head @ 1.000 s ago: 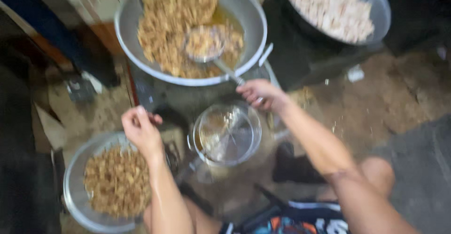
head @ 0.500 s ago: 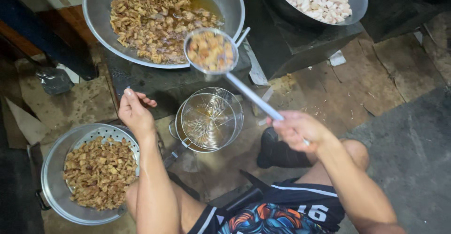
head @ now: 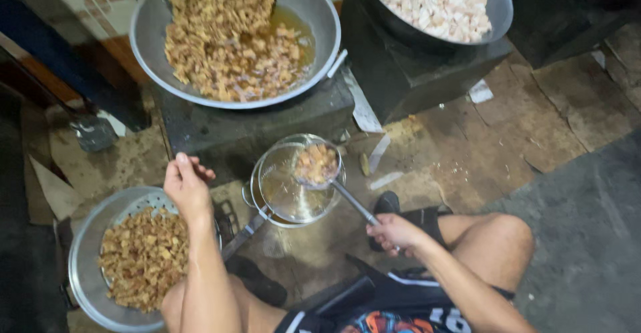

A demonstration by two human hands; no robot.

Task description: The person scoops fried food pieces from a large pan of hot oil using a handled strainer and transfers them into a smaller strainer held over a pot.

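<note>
Over one strainer [head: 294,185]: one loaded ladle [head: 318,164], right hand [head: 394,231].

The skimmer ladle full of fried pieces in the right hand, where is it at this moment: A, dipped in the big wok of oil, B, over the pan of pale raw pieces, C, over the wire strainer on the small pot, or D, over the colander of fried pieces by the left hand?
C: the skimmer ladle, held by the right hand, hangs over the wire strainer, clear of the big wok and the colander.
</note>
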